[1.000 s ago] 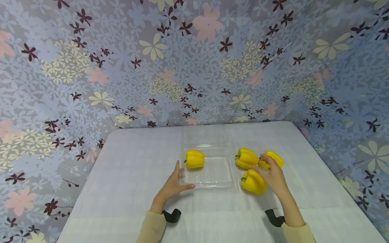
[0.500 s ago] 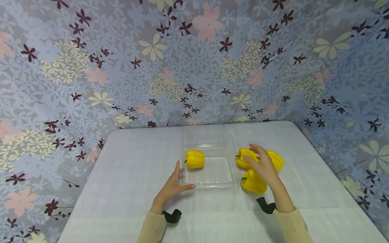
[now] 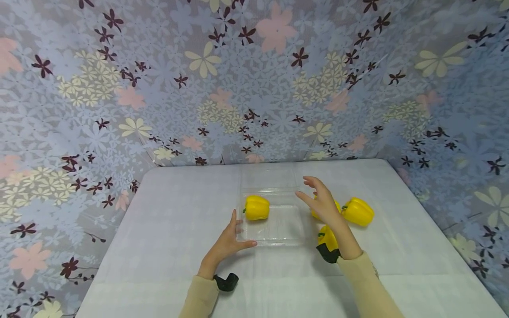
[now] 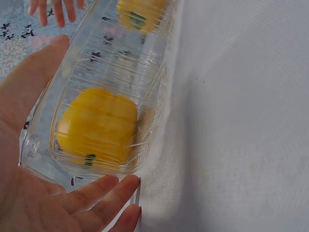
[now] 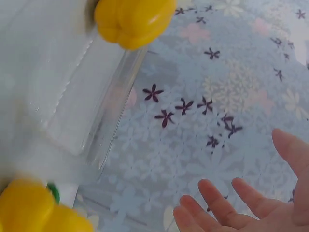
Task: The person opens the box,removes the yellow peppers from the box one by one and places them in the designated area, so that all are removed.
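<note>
A clear plastic container (image 3: 288, 225) lies on the table, one yellow bell pepper (image 3: 256, 208) in its back left part. My left hand (image 3: 226, 244) rests around its front left corner, thumb along the front edge and fingers at the left side. In the left wrist view those fingers (image 4: 104, 198) look relaxed and spread beside the clear wall. My right hand (image 3: 324, 207) hovers empty at the container's right side, thumb and fingers apart. Behind it a bell pepper (image 3: 315, 214) is mostly covered; another bell pepper (image 3: 327, 237) is partly hidden by the wrist strap. A third (image 3: 358, 212) lies farther right.
The container's clear lid (image 3: 266, 177) is folded back toward the wall. White cloth covers the table (image 3: 171, 212), and a flower-patterned backdrop (image 3: 159, 88) rises behind it. Dark wrist mounts (image 3: 226, 282) sit under both wrists.
My right hand has moved left and away from me, from the peppers on the right to the container's right side, still holding nothing. The left hand and the peppers have stayed put.
</note>
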Motion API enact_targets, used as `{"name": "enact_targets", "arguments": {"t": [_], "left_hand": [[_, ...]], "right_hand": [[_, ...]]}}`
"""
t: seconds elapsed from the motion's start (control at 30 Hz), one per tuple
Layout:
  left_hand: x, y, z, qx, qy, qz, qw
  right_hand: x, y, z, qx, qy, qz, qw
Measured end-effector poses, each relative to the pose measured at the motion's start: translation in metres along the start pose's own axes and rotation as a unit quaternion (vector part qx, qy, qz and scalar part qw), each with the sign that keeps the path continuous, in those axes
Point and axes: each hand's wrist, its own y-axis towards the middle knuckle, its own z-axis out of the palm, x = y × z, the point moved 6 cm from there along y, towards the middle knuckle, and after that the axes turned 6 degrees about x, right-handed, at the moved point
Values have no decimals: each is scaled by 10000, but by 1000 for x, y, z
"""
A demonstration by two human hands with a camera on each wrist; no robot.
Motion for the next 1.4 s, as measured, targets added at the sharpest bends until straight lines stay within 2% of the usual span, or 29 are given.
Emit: {"name": "enact_targets", "arguments": {"t": [0.13,0.47,0.67,1.07,1.4], "left_hand": [[-1,1,0,24,-15,-44,10000],[0,1,1,5,-51,-98,9999],[1,2,1,13,-64,-85,9999],[2,1,0,5,-95,85,9999],[1,2,-1,24,-130,256,9996]], "right_hand": [[7,6,10,69,24,-45,10000],[19,15,41,315,-332,-299,9985],[24,18,56,509,-221,-336,9979],[32,24,86,811,419,-399,9950],[26,28,111,799,207,-424,9957]]}}
